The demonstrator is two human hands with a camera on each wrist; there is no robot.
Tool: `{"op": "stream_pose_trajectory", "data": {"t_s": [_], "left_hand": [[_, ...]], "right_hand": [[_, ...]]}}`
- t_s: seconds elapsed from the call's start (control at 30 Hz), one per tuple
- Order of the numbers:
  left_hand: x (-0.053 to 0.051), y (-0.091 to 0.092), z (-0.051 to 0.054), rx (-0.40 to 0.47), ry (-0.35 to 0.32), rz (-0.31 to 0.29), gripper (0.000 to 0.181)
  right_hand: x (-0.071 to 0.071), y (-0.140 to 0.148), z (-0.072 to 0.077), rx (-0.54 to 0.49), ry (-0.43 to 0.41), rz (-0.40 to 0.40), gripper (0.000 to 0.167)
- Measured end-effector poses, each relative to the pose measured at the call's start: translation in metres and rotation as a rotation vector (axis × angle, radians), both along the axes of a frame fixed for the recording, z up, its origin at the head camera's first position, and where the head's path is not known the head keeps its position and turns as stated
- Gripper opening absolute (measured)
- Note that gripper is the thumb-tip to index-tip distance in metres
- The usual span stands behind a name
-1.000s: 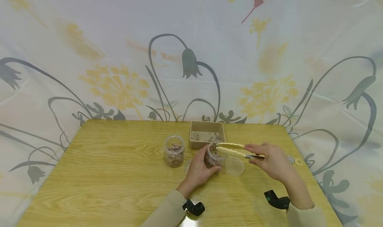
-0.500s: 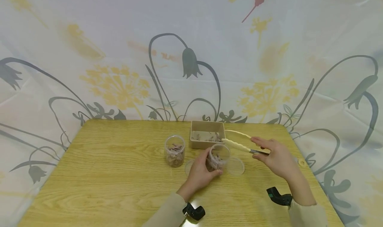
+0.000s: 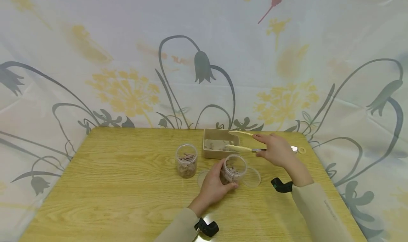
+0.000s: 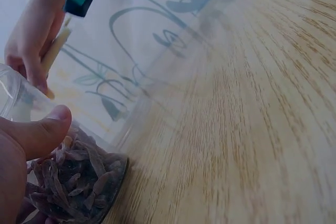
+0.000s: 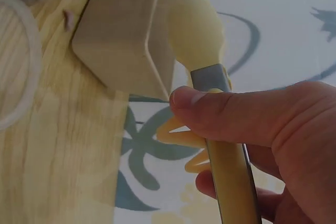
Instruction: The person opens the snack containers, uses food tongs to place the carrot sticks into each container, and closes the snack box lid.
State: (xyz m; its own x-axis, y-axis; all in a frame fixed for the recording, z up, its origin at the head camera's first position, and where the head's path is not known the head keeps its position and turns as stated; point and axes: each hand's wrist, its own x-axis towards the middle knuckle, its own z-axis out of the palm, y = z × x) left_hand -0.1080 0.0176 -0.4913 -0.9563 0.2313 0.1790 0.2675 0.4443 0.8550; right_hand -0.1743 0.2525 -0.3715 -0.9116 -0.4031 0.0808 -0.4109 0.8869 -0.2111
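Observation:
My left hand [image 3: 214, 187] grips a clear plastic jar [image 3: 235, 165] from its left side, the jar tilted a little on the table. Brownish dried strips [image 4: 79, 177] fill its lower part. My right hand [image 3: 278, 150] holds yellow-tipped metal tongs [image 3: 239, 148] by the arms, thumb on one side and fingers on the other. The tong tips are spread apart over the right part of a beige box [image 3: 210, 153]. A few small strips lie in that box. Whether anything sits between the tips cannot be made out.
To the left stands a second clear jar [image 3: 186, 164] with similar strips. Clear round lids lie flat beside the held jar, one lid [image 3: 252, 178] on its right, another lid [image 3: 201, 178] partly behind my left hand. A patterned cloth [image 3: 143, 57] hangs behind the wooden table [image 3: 121, 185].
The tongs have left the held jar's mouth, swung right, then moved over the beige box with my right hand. My left hand keeps its hold; the jar has shifted slightly right.

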Motion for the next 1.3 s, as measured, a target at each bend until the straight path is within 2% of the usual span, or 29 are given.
{"op": "stream_pose_trajectory", "data": {"t_s": [0.3,0.57,0.73,0.87,1.1,1.23,1.3], "left_hand": [[-0.001,0.002,0.002,-0.029,0.021,0.008,0.088],[-0.003,0.001,0.001,-0.045,0.027,0.02,0.088],[-0.004,0.002,0.001,-0.062,0.022,0.014,0.088],[-0.003,0.002,0.001,-0.064,0.019,0.016,0.088],[-0.003,0.0,0.001,-0.063,0.014,0.018,0.089],[-0.003,0.001,0.001,-0.061,0.013,0.019,0.088],[-0.003,0.001,0.001,-0.067,0.013,0.019,0.088]], "right_hand": [[-0.044,-0.031,0.0,0.171,-0.017,0.142,0.063],[-0.068,-0.071,0.008,0.266,-0.071,0.231,0.054],[-0.075,-0.085,0.006,0.322,-0.163,0.23,0.053],[-0.078,-0.087,0.001,0.336,-0.18,0.213,0.047],[-0.077,-0.084,-0.009,0.286,-0.096,0.215,0.038],[-0.077,-0.082,-0.014,0.291,-0.036,0.231,0.035],[-0.076,-0.08,-0.014,0.277,-0.047,0.222,0.032]]}}
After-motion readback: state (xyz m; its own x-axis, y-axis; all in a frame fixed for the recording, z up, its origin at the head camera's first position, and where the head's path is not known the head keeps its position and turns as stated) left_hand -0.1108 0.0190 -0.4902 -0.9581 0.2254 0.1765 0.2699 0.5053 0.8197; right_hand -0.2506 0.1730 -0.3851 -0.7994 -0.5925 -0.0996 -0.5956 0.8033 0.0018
